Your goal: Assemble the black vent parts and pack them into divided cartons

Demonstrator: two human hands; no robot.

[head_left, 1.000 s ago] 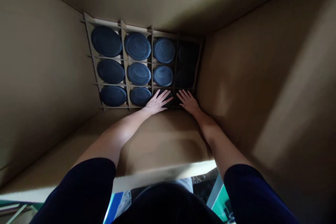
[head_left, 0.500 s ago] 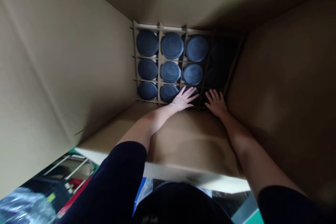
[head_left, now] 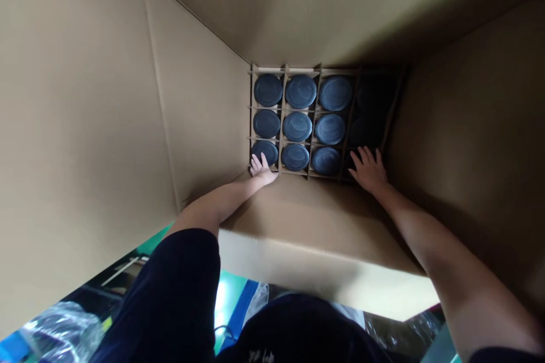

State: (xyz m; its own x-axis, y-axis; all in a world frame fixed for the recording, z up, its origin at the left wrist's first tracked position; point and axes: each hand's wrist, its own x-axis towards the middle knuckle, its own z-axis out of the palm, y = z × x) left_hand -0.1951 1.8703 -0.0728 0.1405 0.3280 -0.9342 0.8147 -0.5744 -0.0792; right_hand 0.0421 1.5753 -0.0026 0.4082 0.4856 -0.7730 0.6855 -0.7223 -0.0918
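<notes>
Both my arms reach down into a deep cardboard box (head_left: pixel 298 210). At its bottom, a cardboard divider grid (head_left: pixel 281 119) holds several round dark lids (head_left: pixel 297 126), one to each cell that I can make out. My left hand (head_left: pixel 263 170) rests with fingers apart over the near left lid (head_left: pixel 264 152) and the grid's front edge. My right hand (head_left: pixel 368 169) lies with spread fingers at the near right corner cell, where shadow hides what is beneath it. Neither hand grips anything.
Tall box walls (head_left: pixel 200 85) rise on every side, and the right wall (head_left: pixel 460 125) is in deep shadow. Outside at the lower left lies crumpled clear plastic (head_left: pixel 63 329). A blue strip (head_left: pixel 244 303) shows beyond the near flap (head_left: pixel 323 278).
My left hand has moved left, from the third near cell to the near left corner, uncovering lids. My right hand stays at the near right cell. The view has shifted a little.
</notes>
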